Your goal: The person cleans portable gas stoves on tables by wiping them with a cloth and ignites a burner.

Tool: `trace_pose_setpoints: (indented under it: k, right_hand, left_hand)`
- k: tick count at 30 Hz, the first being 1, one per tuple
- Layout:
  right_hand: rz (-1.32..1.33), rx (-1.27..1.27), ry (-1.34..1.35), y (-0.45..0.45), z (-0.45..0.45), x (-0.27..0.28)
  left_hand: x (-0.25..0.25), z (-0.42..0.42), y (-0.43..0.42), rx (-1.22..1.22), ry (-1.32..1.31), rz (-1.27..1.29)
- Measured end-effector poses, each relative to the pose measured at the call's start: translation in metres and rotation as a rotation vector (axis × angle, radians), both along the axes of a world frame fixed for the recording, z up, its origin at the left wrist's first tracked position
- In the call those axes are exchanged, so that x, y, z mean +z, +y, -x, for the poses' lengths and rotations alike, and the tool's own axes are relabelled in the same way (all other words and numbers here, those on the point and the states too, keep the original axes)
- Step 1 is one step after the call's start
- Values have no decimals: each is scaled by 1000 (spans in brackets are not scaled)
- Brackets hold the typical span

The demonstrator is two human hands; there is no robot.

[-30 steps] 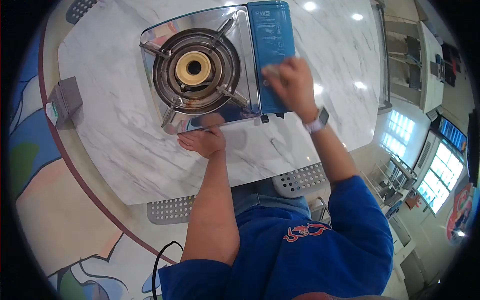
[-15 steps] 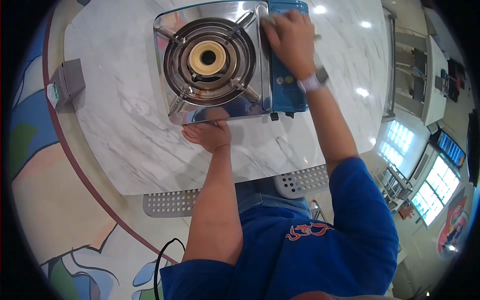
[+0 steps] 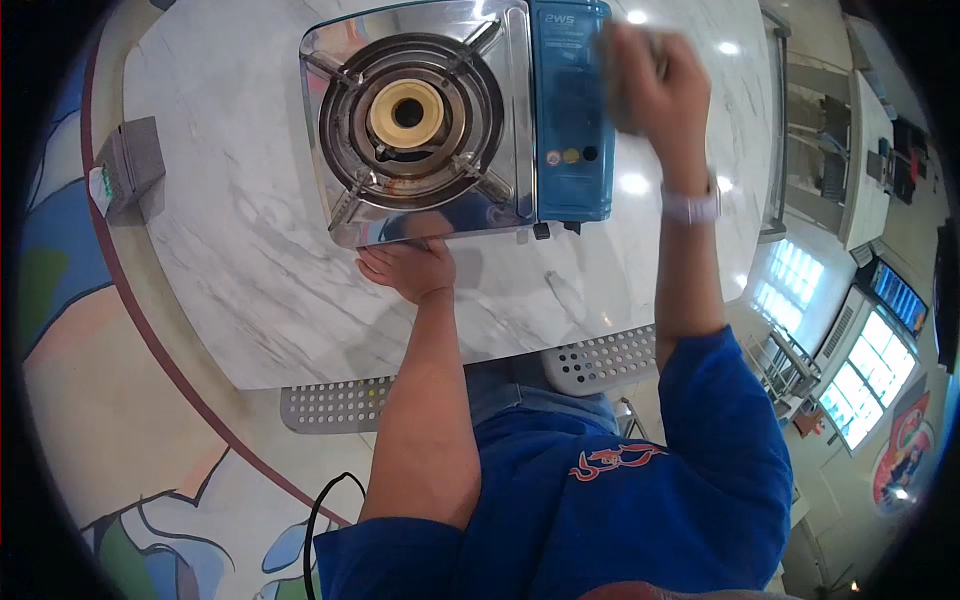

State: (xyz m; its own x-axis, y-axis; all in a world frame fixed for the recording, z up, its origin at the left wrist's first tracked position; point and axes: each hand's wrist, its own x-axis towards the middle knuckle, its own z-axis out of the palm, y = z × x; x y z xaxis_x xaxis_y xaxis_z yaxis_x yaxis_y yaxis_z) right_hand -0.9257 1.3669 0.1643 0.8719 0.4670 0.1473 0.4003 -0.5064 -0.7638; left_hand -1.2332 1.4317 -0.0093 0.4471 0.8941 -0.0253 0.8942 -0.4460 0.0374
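A portable gas stove (image 3: 515,120) with a shiny steel top, round burner and blue right-hand side panel stands on the marbled table. My left hand (image 3: 408,272) is at its front edge, thumb up against the steel and fingers pointing left, holding the stove there. Just beyond the blue panel's right edge, my right hand (image 3: 668,95) is raised and smeared by motion, its fingers curled. A greyish-brown cloth (image 3: 622,85) appears bunched in it, too blurred for detail. The stove's control side is partly in view, with small black parts at the front.
The white marbled table (image 3: 230,200) extends around the stove. A grey box (image 3: 135,165) sits at its left edge. Perforated grey seats (image 3: 335,405) lie under the near edge. A black cable (image 3: 318,520) hangs at lower left. Shelving and windows are at the right.
My right hand has moved right, off the top of the blue panel to beyond its right edge, uncovering the panel's lettering. My left hand stays at the stove's front edge.
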Motion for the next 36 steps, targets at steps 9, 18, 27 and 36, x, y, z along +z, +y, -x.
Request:
trace_pose_setpoints:
  k: [9,18,27,36]
  right_hand:
    - [246,99,-464,28,5,-70]
    - [390,431,241,-56,116,-12]
    - [162,120,-429,14,4,-43]
    - [560,316,-306,-10,86,-28]
  left_hand:
    - [10,-5,1,34,-15,40]
    - [11,-6,3,35,9,34]
    - [11,-7,2,49,15,5]
    - [7,-5,1,58,-5,6]
